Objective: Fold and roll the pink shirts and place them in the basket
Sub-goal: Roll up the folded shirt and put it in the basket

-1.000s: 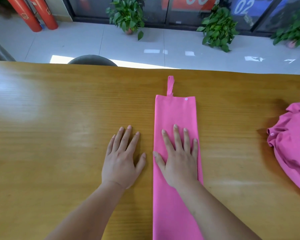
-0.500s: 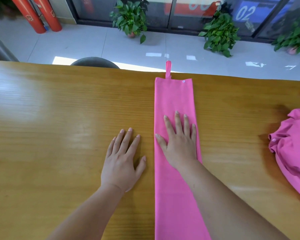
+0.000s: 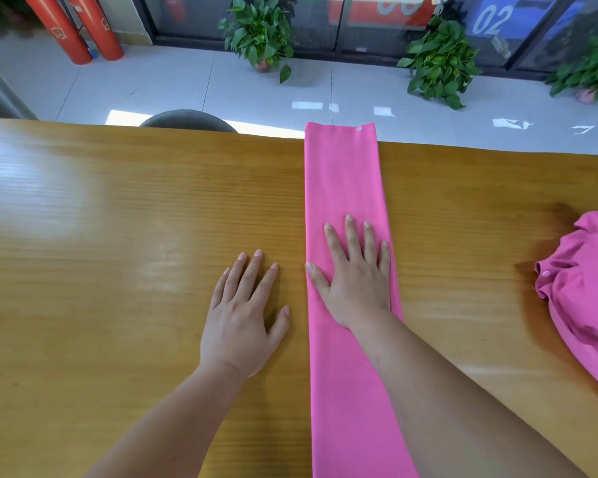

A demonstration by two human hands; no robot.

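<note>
While the right hand (image 3: pixel 358 282) presses it, the shirt (image 3: pixel 342 181) overhangs the table (image 3: pixel 118 236).

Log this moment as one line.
stage: folded, not rolled | right hand: flat on folded pink shirt | left hand: flat on table | second pink shirt: crumpled, right | basket: not visible

- Looked like an office or commercial lobby.
- Long varnished wooden table (image 3: pixel 118 236), with a dark chair back (image 3: pixel 187 117) at its far edge.
- Glossy pale tiled floor (image 3: pixel 173 84) beyond it.
- Dark-framed glass fronts (image 3: pixel 321 22) ran along the back, one with a large "02" sign (image 3: pixel 492 20).
- Potted green plants (image 3: pixel 261 32) stood along the glass.
- Two red cylinders (image 3: pixel 80 29) stood far left.
</note>
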